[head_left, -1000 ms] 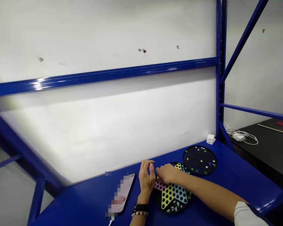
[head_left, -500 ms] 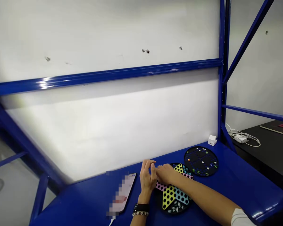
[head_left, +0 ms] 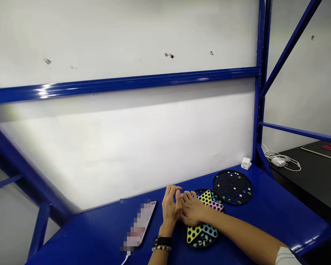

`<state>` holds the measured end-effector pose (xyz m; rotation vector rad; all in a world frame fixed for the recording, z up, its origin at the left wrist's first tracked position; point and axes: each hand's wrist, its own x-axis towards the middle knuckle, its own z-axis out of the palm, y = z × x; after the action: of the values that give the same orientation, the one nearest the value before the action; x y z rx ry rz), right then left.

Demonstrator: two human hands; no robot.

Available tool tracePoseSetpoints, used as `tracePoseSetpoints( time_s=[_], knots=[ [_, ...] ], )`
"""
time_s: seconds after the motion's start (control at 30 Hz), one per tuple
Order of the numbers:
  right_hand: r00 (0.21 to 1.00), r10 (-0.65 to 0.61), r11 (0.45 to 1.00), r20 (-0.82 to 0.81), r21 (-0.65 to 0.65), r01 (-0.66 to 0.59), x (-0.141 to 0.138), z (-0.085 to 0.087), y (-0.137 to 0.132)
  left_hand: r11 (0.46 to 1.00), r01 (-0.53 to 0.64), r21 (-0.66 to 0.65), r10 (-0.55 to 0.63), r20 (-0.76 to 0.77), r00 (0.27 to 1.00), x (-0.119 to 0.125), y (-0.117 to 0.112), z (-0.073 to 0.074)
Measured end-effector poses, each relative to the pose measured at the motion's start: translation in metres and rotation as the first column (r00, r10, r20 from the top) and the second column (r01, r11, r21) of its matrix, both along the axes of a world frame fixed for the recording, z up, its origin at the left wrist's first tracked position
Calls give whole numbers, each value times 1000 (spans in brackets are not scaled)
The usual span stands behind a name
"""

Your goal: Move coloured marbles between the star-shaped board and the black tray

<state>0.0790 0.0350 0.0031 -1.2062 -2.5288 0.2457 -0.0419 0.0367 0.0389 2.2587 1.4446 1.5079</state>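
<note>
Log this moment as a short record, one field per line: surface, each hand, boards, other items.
surface: blue shelf top, white wall behind
left hand: fingers curled beside the board's left edge; dark band and beaded bracelet on wrist
right hand: resting over the star board, covering its left part
hands: side by side, touching; whether anything is pinched cannot be told
second board: round, black, a few small pieces on it, to the right
phone: flat, left of the hands
white adapter: by the wall

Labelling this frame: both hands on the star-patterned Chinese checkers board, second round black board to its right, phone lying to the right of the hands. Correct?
Not quite. The head view shows the phone lying to the left of the hands, not the right. The rest holds: left hand and right hand meet over the star-patterned Chinese checkers board, with the second round black board to its right.
</note>
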Motion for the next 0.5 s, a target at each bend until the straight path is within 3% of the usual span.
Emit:
tracePoseSetpoints(
  time_s=[0.13, 0.23, 0.37, 0.5],
  knots=[
    [991, 120, 970, 54, -221, -106, 3, 5, 2, 1000, 8, -19, -9, -12, 1000, 0, -1, 0],
    [992, 126, 930, 16, -350, -112, 14, 14, 1, 999, 15, -30, -15, -18, 1000, 0, -2, 1],
    [997, 48, 892, -63, -446, -72, 51, 23, -4, 997, 41, -60, -44, -51, 998, 1, -1, 1],
    [996, -52, 891, -74, -454, 13, 105, 23, -10, 980, 81, -181, -109, -150, 983, 1, 4, -5]
  ],
)
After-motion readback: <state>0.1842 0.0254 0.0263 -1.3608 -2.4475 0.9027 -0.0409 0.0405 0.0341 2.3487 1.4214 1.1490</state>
